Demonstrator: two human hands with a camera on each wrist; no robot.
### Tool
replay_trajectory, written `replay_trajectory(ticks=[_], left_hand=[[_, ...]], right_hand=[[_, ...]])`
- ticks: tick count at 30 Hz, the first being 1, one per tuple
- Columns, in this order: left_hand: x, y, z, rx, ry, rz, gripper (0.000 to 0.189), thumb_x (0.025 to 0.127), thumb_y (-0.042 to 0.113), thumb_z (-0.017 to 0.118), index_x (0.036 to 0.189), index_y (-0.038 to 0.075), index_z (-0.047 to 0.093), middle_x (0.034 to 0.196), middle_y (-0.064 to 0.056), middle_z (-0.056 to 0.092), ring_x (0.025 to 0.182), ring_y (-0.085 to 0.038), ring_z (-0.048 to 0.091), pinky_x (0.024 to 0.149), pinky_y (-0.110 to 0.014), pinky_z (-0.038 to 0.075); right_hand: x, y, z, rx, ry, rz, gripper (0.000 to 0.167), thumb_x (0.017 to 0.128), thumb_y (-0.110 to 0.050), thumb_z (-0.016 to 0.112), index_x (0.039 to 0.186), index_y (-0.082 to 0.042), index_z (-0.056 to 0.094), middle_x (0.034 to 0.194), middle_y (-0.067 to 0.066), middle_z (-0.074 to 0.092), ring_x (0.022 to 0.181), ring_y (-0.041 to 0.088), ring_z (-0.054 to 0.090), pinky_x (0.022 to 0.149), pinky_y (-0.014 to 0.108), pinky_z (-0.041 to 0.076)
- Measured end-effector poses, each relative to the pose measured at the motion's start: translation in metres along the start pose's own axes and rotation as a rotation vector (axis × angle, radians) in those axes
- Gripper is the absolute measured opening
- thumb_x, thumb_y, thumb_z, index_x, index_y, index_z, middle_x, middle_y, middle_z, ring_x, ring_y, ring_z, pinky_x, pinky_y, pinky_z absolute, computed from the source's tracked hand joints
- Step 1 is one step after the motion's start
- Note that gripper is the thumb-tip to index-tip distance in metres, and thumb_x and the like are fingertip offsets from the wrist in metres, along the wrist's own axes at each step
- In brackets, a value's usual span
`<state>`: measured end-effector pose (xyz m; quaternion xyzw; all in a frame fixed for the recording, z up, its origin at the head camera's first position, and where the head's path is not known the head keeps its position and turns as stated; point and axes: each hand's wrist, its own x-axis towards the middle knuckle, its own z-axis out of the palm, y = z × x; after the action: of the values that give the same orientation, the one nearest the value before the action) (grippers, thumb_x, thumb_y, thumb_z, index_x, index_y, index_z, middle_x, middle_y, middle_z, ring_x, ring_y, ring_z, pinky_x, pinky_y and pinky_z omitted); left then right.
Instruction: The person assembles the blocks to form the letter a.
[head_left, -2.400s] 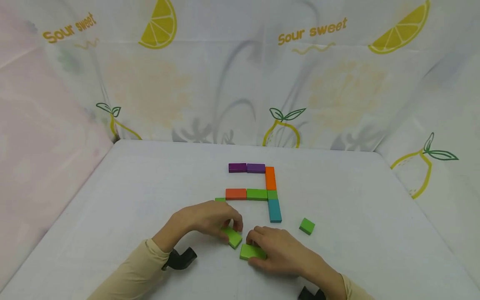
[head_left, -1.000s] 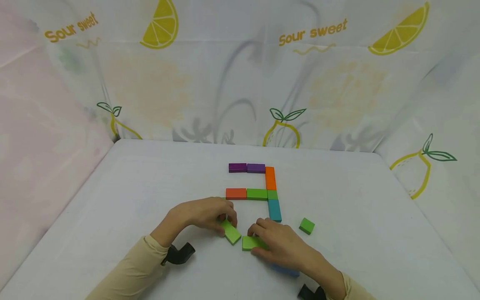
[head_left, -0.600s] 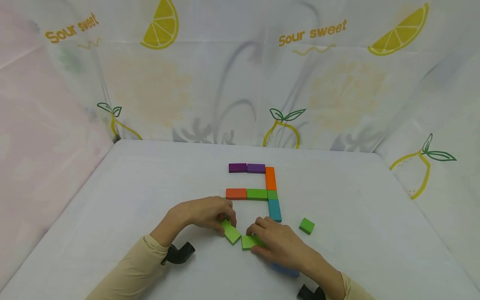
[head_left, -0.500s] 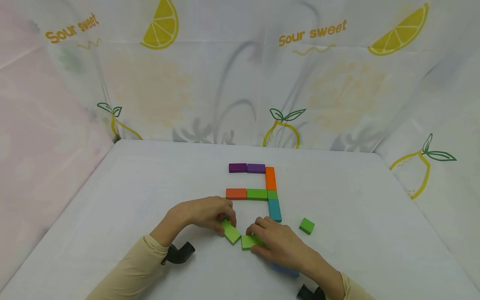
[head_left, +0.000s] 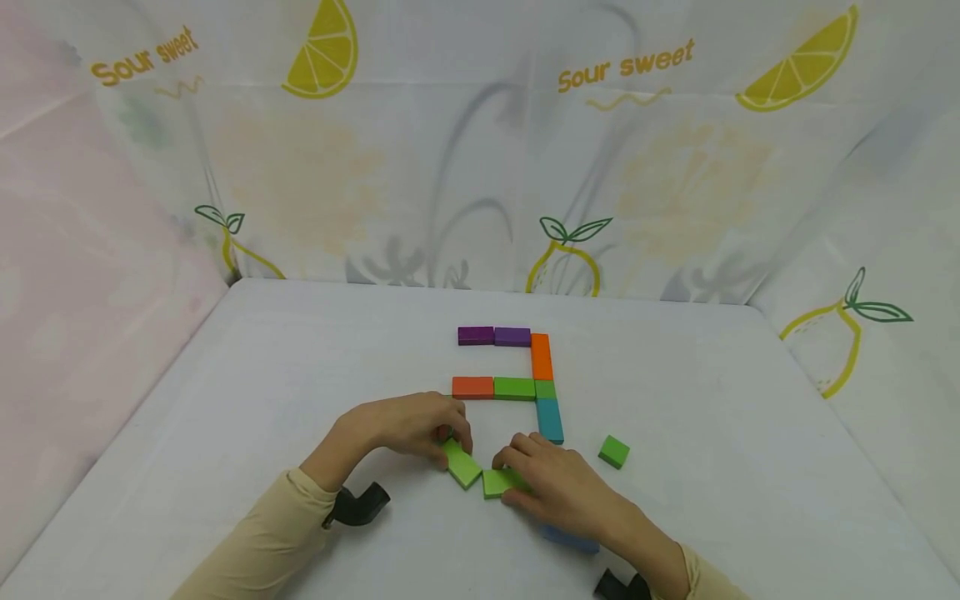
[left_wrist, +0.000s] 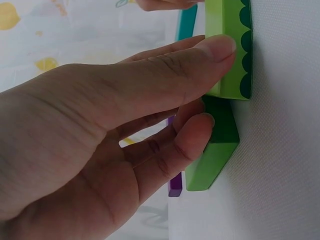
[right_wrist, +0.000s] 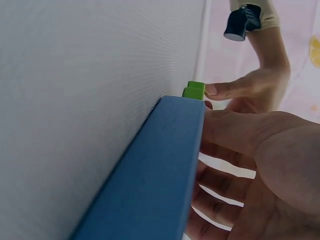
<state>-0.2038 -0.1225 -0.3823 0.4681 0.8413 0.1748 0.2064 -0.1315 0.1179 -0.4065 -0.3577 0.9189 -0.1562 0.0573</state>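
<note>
In the head view my left hand (head_left: 412, 429) pinches a light green block (head_left: 462, 464), set at a slant on the white table. The left wrist view shows the thumb along that block's side, and a darker green block (left_wrist: 215, 155) close to the other fingertips. My right hand (head_left: 558, 483) holds a second light green block (head_left: 501, 483) between thumb and fingers, partly covering it. The two light green blocks almost meet at their corners. A blue block (head_left: 570, 540) lies beneath the right wrist and fills much of the right wrist view.
Beyond my hands lie two purple blocks (head_left: 494, 336), an orange block (head_left: 542, 357), a red-orange block (head_left: 472, 388), a green block (head_left: 513, 389), a small green block (head_left: 544, 389) and a teal block (head_left: 550, 421), joined end to end. Another small green block (head_left: 614, 452) lies apart, to the right.
Both hands and their light green blocks have shifted slightly away from me, and the blue block has come into sight under the right wrist. Over the last second they hold almost still.
</note>
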Motion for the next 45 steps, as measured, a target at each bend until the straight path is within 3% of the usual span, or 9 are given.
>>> replay_trajectory(ticks=[31, 45], left_hand=[[0.0003, -0.0004, 0.0014, -0.019, -0.008, -0.047, 0.024, 0.077, 0.013, 0.077, 0.099, 0.019, 0.069, 0.088, 0.005, 0.058, 0.078, -0.008, 0.051, 0.071, -0.018, 0.042], [-0.0011, -0.0007, 0.0014, -0.035, 0.002, -0.035, 0.022, 0.077, 0.011, 0.077, 0.097, 0.017, 0.069, 0.086, 0.005, 0.059, 0.076, -0.008, 0.05, 0.07, -0.017, 0.042]], right_hand=[[0.0002, 0.0019, 0.0009, 0.013, -0.001, -0.001, 0.028, 0.086, -0.029, 0.069, 0.11, -0.019, 0.061, 0.096, -0.008, 0.055, 0.087, 0.006, 0.048, 0.062, 0.017, 0.044], [0.0006, 0.003, 0.0017, 0.007, 0.001, -0.021, 0.026, 0.086, -0.028, 0.069, 0.109, -0.02, 0.061, 0.097, -0.008, 0.056, 0.088, 0.006, 0.048, 0.064, 0.017, 0.045]])
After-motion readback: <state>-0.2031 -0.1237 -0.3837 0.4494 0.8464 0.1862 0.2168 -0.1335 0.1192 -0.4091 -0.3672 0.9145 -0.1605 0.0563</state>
